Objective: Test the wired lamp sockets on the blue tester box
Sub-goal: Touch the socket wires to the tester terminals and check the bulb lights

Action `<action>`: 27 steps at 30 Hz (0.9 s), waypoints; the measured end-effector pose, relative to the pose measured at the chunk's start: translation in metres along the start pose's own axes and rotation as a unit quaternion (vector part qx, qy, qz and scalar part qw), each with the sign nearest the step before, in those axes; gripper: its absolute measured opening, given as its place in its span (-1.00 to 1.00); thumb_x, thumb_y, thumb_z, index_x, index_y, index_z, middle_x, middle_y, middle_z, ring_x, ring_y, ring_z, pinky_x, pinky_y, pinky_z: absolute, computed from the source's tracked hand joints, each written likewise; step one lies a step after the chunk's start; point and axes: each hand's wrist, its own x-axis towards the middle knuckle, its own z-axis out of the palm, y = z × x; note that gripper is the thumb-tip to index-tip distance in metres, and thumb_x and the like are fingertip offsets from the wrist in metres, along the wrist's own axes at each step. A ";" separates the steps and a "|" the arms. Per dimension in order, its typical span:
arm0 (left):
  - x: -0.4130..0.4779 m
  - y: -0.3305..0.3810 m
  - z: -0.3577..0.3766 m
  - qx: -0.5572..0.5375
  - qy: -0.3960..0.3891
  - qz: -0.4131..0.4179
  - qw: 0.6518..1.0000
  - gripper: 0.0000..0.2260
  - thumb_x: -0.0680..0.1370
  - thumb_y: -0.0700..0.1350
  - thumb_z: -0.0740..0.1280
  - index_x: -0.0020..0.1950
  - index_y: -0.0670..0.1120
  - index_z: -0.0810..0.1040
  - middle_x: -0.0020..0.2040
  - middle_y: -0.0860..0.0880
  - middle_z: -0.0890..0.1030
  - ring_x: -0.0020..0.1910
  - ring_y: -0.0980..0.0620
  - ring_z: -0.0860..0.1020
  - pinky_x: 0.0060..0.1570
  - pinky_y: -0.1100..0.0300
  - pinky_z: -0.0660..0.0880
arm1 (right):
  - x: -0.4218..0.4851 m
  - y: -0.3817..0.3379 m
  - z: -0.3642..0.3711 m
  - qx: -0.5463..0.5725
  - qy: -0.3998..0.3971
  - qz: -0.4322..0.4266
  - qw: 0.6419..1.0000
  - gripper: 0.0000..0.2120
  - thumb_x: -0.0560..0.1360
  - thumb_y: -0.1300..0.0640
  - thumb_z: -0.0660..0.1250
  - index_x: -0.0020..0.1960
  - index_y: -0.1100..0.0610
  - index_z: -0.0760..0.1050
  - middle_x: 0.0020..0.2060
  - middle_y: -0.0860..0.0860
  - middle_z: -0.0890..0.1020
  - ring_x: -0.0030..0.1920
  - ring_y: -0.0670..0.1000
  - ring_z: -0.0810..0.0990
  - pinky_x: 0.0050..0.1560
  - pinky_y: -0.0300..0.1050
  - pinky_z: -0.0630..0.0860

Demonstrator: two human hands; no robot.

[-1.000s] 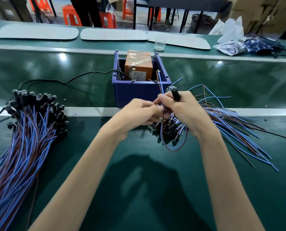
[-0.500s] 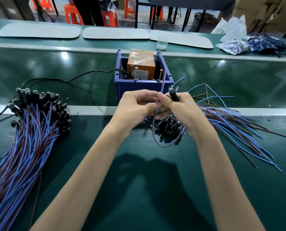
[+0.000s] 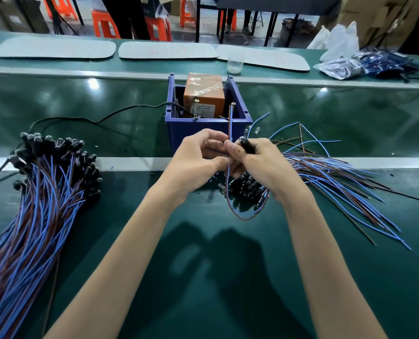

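Where right fingers [image 3: 262,144] curl, socket [image 3: 247,145] seemingly protrudes above.

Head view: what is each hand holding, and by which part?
The right hand grips one black lamp socket by its body; the left hand pinches its blue and brown wires below their upright free ends, near the blue tester box.

The box [image 3: 191,124] sits in the middle of the worktop [image 3: 203,277], with a cup [image 3: 235,63] behind it, one pile of sockets [image 3: 44,192] to its left and a second pile [image 3: 326,177] to its right.
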 end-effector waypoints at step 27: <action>0.007 -0.008 -0.009 -0.019 0.117 -0.019 0.993 -0.80 0.58 -0.28 0.29 0.17 -0.10 0.42 -0.13 -0.10 0.58 -0.46 0.12 0.59 -0.39 0.30 0.54 | 0.004 -0.001 -0.003 0.149 0.114 0.013 0.982 -0.78 0.63 0.20 0.18 -0.14 0.17 0.52 -0.48 -0.04 0.62 -0.45 -0.03 0.63 -0.33 -0.28 0.52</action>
